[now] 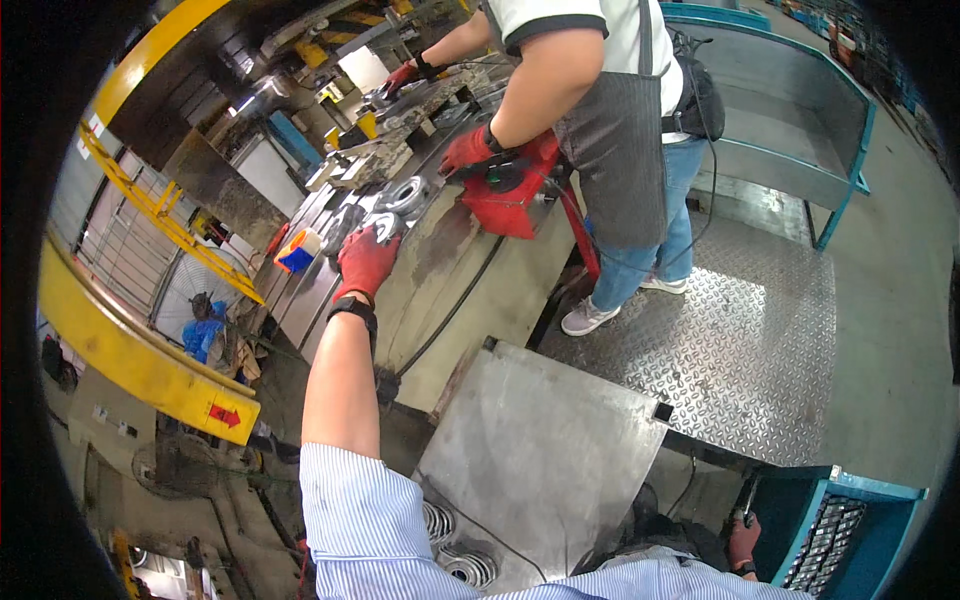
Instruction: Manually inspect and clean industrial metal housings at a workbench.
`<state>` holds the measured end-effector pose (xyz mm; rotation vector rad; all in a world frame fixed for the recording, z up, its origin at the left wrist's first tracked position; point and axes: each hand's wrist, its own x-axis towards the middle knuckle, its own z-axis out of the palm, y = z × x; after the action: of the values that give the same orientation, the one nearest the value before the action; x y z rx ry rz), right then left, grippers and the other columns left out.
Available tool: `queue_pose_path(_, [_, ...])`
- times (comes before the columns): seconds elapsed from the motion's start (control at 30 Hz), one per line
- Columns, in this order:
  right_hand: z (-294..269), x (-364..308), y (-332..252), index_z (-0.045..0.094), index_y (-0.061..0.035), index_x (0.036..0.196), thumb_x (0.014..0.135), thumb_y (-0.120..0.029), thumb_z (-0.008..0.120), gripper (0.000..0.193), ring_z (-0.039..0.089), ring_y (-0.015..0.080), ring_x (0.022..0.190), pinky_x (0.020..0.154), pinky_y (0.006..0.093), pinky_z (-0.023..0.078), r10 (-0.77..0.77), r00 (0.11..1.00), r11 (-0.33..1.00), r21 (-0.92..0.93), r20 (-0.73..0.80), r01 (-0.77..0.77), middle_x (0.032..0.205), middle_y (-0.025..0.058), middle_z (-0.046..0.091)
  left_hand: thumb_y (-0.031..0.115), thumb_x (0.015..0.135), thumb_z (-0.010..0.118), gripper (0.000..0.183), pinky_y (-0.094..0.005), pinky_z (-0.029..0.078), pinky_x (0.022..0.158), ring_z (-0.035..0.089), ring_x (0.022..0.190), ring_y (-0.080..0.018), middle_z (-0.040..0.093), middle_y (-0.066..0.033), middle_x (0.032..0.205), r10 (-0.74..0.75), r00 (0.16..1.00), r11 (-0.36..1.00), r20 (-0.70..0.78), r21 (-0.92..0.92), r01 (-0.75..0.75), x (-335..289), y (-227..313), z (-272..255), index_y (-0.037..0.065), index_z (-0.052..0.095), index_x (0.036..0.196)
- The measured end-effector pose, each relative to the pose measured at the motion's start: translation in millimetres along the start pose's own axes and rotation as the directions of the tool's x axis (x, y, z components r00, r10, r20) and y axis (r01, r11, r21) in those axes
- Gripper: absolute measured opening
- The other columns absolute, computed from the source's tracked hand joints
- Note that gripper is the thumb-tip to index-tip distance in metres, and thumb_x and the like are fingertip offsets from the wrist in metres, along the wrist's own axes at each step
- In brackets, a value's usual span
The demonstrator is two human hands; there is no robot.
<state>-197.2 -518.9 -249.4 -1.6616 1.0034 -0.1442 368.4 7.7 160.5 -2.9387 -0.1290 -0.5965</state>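
Observation:
My left hand (368,264), in a red glove, stretches out over the machine bed (450,290). Its fingers are closed on a shiny metal part (383,224). Just beyond it lies a round metal ring part (404,196), with a darker metal piece (345,222) to the left. Low on the right, my right hand (743,538), also red-gloved, is beside a teal bin (800,510). It is closed round a slim metal thing (749,500) that points upward; its kind is too small to make out.
A co-worker (620,130) stands on a tread-plate platform (740,340), one red glove on a red box (505,205), the other at the press. Before me is a bare metal table (540,430), with stacked metal rings (468,568) at its left edge. A yellow beam (140,350) runs left.

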Motion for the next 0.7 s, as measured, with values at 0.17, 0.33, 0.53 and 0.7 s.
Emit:
queue_pose_path(0.17, [8.1, 3.0, 3.6, 0.058, -0.0012, 0.095, 0.087, -0.016, 0.06, 0.017, 0.049, 0.0119, 0.056, 0.051, 0.029, 0.041, -0.029, 0.997, 0.999, 0.027, -0.076, 0.031, 0.067, 0.001, 0.054, 0.05, 0.08, 0.059, 0.061, -0.0449, 0.039, 0.093, 0.058, 0.107, -0.0311, 0.063, -0.0153, 0.108, 0.143, 0.989, 0.968, 0.023, 0.203, -0.144, 22.5, 0.6, 25.6, 0.009, 0.05, 0.124])
queue_pose_path(0.33, [17.5, 13.4, 24.6, 0.057, -0.0008, 0.091, 0.088, -0.017, 0.06, 0.016, 0.049, 0.0134, 0.054, 0.051, 0.0295, 0.041, -0.025, 0.995, 0.998, -0.058, -0.097, 0.02, 0.065, 0.0017, 0.054, 0.045, 0.078, 0.065, 0.068, -0.0449, 0.038, 0.094, 0.06, 0.1, -0.0318, 0.064, -0.0151, 0.102, 0.218, 0.976, 0.939, 0.03, 0.267, -0.218, 24.7, 9.3, 30.5, 0.007, 0.042, 0.129])
queue_pose_path(0.53, [32.3, 17.9, -5.5, 0.058, 0.0008, 0.09, 0.088, -0.016, 0.059, 0.017, 0.05, 0.0126, 0.058, 0.053, 0.0308, 0.042, -0.059, 0.997, 0.988, -0.147, -0.039, 0.053, 0.066, 0.0026, 0.057, 0.046, 0.072, 0.071, 0.085, -0.0458, 0.038, 0.093, 0.061, 0.1, -0.0325, 0.064, -0.0157, 0.106, 0.151, 0.986, 0.979, 0.065, 0.128, -0.158, 27.2, 3.4, 30.9, 0.004, 0.034, 0.136])
queue_pose_path(0.7, [32.5, 26.8, 5.0, 0.06, 0.0029, 0.09, 0.086, -0.009, 0.056, 0.013, 0.048, 0.0121, 0.068, 0.062, 0.0309, 0.042, 0.019, 0.999, 0.987, -0.156, -0.036, -0.024, 0.073, 0.0035, 0.059, 0.048, 0.072, 0.071, 0.091, -0.0461, 0.039, 0.09, 0.061, 0.101, -0.0326, 0.063, -0.0165, 0.11, -0.046, 0.981, 0.999, -0.188, -0.02, 0.043, 59.2, 14.6, 33.0, 0.002, 0.03, 0.139])
